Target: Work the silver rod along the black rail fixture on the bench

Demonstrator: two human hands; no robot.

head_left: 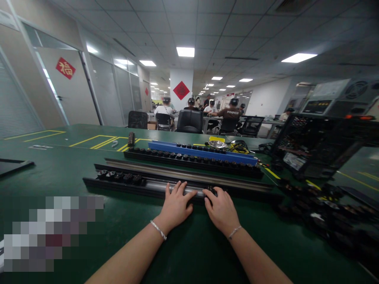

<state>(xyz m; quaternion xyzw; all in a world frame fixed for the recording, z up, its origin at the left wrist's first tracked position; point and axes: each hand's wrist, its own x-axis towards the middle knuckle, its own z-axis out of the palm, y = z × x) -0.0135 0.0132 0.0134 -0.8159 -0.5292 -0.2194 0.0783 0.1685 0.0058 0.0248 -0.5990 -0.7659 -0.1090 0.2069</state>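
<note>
A long black rail with a silver channel (142,184) lies across the green table (74,169) in front of me. Several small black parts (120,176) sit in its left end. My left hand (176,206) rests on the rail's middle, fingers stretched out and spread flat. My right hand (221,209) is just to its right, fingers curled onto a small black part (211,191) seated in the rail. A second black rail (192,161) filled with black parts lies farther back, with a blue strip (204,153) behind it.
A heap of loose black parts (322,209) covers the table at my right. A black open metal case (314,144) stands at the far right. A metal bowl (217,144) and cables lie behind the rails. Several seated people (231,114) work at desks beyond.
</note>
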